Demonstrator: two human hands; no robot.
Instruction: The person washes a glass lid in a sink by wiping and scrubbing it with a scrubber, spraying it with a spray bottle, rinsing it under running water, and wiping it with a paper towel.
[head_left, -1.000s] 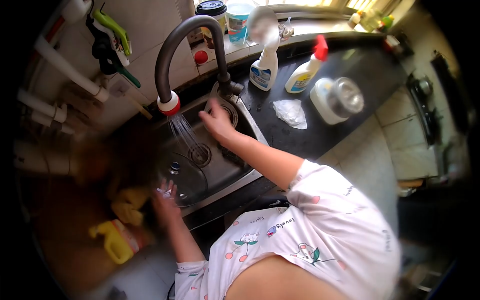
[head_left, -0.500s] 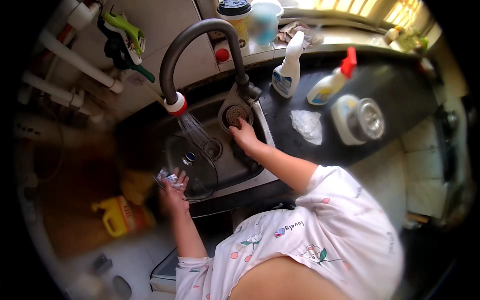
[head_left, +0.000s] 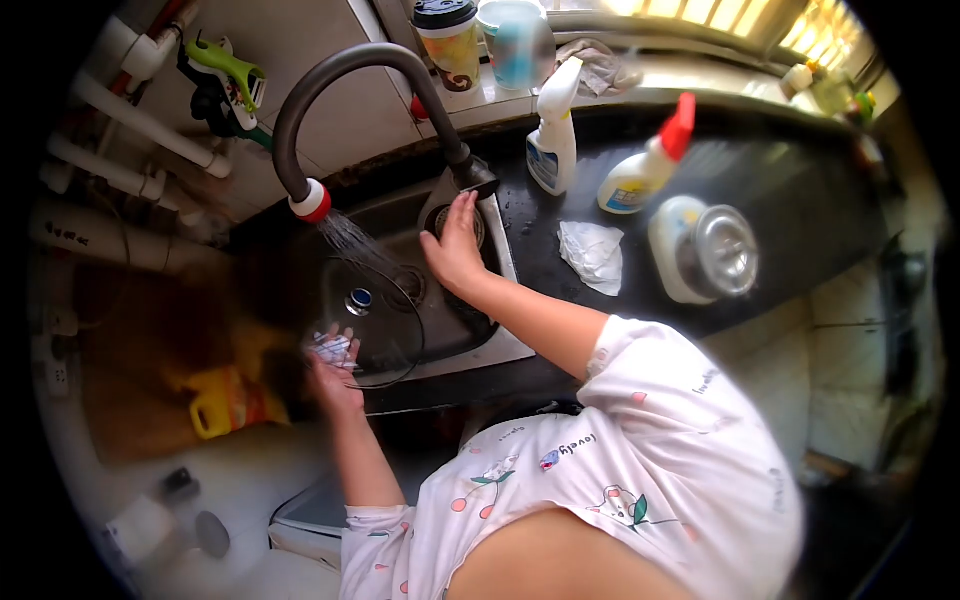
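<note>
My left hand (head_left: 338,380) grips the edge of a clear glass pot lid (head_left: 385,340), tilted over the near left part of the sink (head_left: 450,345). The lid's round knob (head_left: 359,301) faces up. A whitish, blue-striped patch shows at those fingers; whether it is a cloth I cannot tell. My right hand (head_left: 458,250) is open, fingers stretched out, above the small round strainer (head_left: 474,222) in the sink's back corner, which it partly hides. Water pours from the red-and-white nozzle of the curved tap (head_left: 312,203) towards the drain behind the lid.
Right of the sink, two spray bottles (head_left: 552,130) (head_left: 640,175), a crumpled white tissue (head_left: 592,256) and a white container (head_left: 678,250) with a metal dish stand on the black counter. Cups (head_left: 447,45) and a rag (head_left: 592,68) line the sill. A yellow jug (head_left: 215,405) stands low left.
My right hand has lifted from the strainer, its fingers now straightened out. The left hand keeps hold of the lid. The whole view has shifted slightly, and water still runs.
</note>
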